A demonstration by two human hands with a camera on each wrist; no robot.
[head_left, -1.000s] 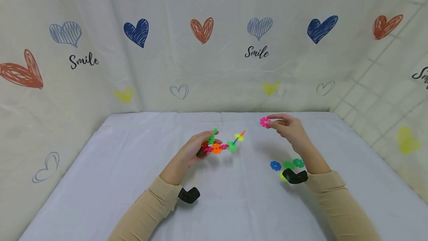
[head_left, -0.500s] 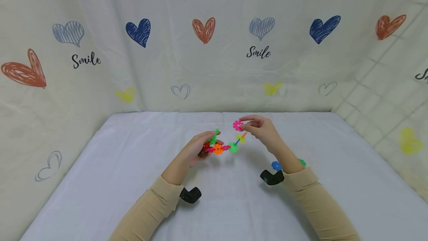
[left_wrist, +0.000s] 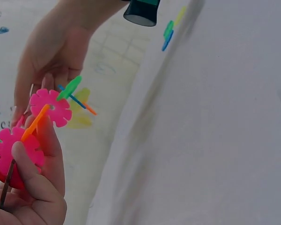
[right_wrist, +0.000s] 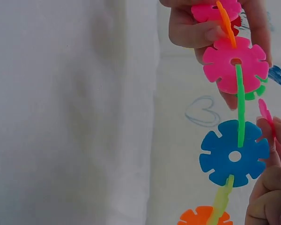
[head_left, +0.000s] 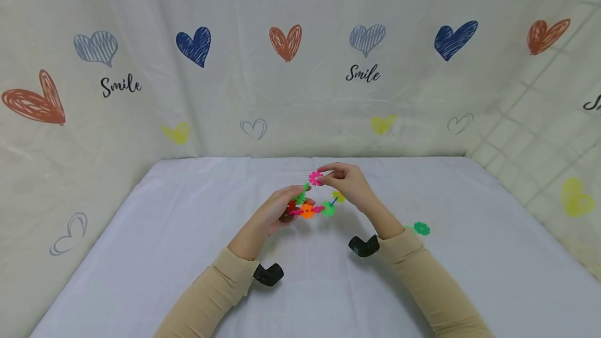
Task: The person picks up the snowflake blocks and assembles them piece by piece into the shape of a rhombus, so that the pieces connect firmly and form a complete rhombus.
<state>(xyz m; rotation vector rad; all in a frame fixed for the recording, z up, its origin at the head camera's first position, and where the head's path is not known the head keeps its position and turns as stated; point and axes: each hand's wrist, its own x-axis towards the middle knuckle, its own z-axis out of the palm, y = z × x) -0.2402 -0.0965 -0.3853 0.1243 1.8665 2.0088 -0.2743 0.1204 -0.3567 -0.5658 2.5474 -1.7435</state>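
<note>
My left hand (head_left: 277, 205) grips one end of a chain of slotted plastic snowflake discs, among them an orange disc (head_left: 307, 211) and a yellow disc (head_left: 338, 196). The chain hangs above the table in a curve to the right. A blue disc (right_wrist: 234, 152) joins a green one edge-on in the right wrist view. Between thumb and fingertips, my right hand (head_left: 347, 184) pinches a single pink disc (head_left: 316, 178). This disc is just above and right of the green disc (head_left: 307, 186) by my left fingers; whether they touch I cannot tell. Fingers partly hide the held end.
A loose green disc (head_left: 421, 228) lies on the white-covered table (head_left: 300, 296), right of my right forearm. Other loose discs, including a blue one (left_wrist: 167, 41), show in the left wrist view. A heart-printed cloth (head_left: 310, 93) stands behind the table.
My right hand has moved left with the pink disc, from the right of the chain to beside my left hand. The left hand and chain have hardly moved.
</note>
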